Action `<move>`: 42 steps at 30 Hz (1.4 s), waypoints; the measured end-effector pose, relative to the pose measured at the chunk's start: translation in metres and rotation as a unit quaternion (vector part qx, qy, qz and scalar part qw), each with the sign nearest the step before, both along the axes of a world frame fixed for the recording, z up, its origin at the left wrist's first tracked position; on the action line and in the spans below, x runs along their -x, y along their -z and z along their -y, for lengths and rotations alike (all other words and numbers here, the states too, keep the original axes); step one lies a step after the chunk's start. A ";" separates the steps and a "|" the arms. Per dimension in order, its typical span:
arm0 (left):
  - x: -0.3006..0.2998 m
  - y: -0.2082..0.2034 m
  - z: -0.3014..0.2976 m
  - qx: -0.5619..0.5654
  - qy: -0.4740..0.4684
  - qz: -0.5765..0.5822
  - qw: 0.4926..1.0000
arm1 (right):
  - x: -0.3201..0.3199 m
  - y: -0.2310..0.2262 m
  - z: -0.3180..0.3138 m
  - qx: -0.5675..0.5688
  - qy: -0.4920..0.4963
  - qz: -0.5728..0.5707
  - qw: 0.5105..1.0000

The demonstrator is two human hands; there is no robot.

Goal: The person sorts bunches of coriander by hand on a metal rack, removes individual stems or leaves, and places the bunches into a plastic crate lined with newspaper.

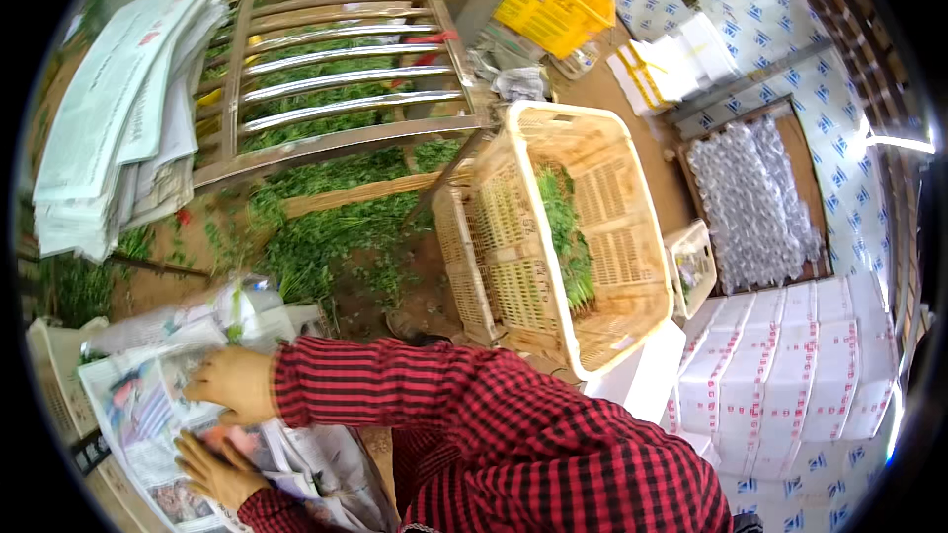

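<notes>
Printed newspaper sheets (148, 405) lie over a pale crate (61, 375) at the lower left. My left hand (219, 474) rests on the paper with its fingers spread, holding nothing. Just beyond it, my right hand (233, 385) reaches across from the right and touches the sheets. Its fingers are apart and slightly bent, with nothing seen in them. Crumpled newspaper (341, 469) lies to the right of my left hand. Clear plastic film (163, 328) shows along the far edge of the paper. What is under the sheets is hidden.
A tall cream plastic crate (617, 199) with green leafy stems (565, 237) stands right of centre. A metal slatted rack (346, 69) stands over loose greens (336, 247). A paper stack (123, 118) leans at its left. White taped boxes (780, 365) and a yellow crate (553, 2) are at the right.
</notes>
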State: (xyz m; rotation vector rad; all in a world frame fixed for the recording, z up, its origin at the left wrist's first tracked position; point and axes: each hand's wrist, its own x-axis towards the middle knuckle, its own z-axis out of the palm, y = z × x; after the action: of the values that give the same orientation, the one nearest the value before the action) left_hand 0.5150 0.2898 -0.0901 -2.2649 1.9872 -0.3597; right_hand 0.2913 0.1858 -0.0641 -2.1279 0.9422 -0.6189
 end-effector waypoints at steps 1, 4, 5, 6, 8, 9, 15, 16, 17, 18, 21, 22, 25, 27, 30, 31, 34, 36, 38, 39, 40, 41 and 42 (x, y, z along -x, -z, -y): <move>-0.005 -0.007 -0.004 -0.017 -0.031 0.033 0.999 | 0.033 -0.011 -0.022 0.007 0.023 0.052 0.998; -0.004 0.000 -0.002 -0.044 -0.054 0.048 0.996 | 0.152 -0.031 -0.096 0.028 0.146 0.085 0.985; -0.005 -0.009 -0.002 -0.021 -0.019 0.045 0.999 | 0.192 -0.038 -0.114 -0.028 0.165 0.098 0.981; -0.010 -0.012 -0.008 0.000 0.020 0.041 0.999 | 0.234 -0.042 -0.135 -0.084 0.185 0.110 0.973; -0.001 -0.011 -0.007 0.034 0.017 0.070 0.997 | 0.304 -0.019 -0.204 -0.067 0.364 0.194 0.909; 0.008 -0.023 -0.003 0.026 0.027 0.178 0.983 | 0.330 -0.016 -0.235 -0.183 0.472 0.268 0.820; 0.178 -0.038 0.075 0.181 0.347 -0.094 0.916 | 0.509 0.096 -0.323 -0.213 0.797 0.380 0.419; 0.236 -0.057 0.089 0.109 0.424 -0.082 0.895 | 0.530 0.113 -0.314 -0.206 0.800 0.408 0.389; 0.300 -0.061 0.090 0.101 0.430 -0.075 0.894 | 0.553 0.147 -0.310 -0.233 0.786 0.443 0.364; 0.361 -0.056 0.102 0.075 0.459 -0.137 0.875 | 0.577 0.177 -0.312 -0.249 0.777 0.475 0.331; 0.490 -0.044 0.139 0.077 0.559 -0.142 0.814 | 0.633 0.207 -0.261 -0.277 0.805 0.426 0.307; 0.530 -0.038 0.152 0.094 0.569 -0.161 0.801 | 0.648 0.211 -0.249 -0.282 0.817 0.393 0.314; 0.600 -0.007 0.184 0.051 0.515 -0.271 0.812 | 0.689 0.233 -0.231 -0.354 0.820 0.324 0.313; 0.605 0.010 0.190 0.048 0.494 -0.292 0.818 | 0.706 0.258 -0.220 -0.423 0.811 0.227 0.334; 0.601 0.010 0.190 0.022 0.506 -0.290 0.812 | 0.710 0.267 -0.226 -0.431 0.799 0.164 0.385; 0.608 0.004 0.188 0.038 0.531 -0.256 0.807 | 0.704 0.258 -0.233 -0.372 0.821 0.212 0.378; 0.600 0.010 0.188 0.029 0.517 -0.274 0.810 | 0.668 0.259 -0.256 -0.182 0.845 0.263 0.429; 0.599 0.010 0.183 0.017 0.494 -0.301 0.816 | 0.650 0.251 -0.287 -0.143 0.836 0.162 0.505; 0.603 0.012 0.185 0.020 0.494 -0.310 0.812 | 0.638 0.247 -0.306 -0.087 0.811 0.411 0.407; 0.600 0.014 0.186 0.014 0.488 -0.306 0.817 | 0.638 0.221 -0.307 -0.075 0.771 0.498 0.390; 0.596 0.012 0.185 0.022 0.487 -0.301 0.819 | 0.640 0.196 -0.308 -0.065 0.721 0.582 0.371; 0.596 0.012 0.187 0.025 0.492 -0.297 0.818 | 0.641 0.185 -0.313 -0.043 0.652 0.657 0.377; 0.595 0.012 0.187 0.028 0.497 -0.293 0.816 | 0.645 0.176 -0.316 -0.072 0.635 0.650 0.412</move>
State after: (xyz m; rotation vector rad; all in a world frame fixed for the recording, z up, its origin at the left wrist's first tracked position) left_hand -0.0796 0.1026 -0.1022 -1.1831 3.3903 0.2843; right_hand -0.3538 0.5015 -0.2399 0.1970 1.2216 -2.2293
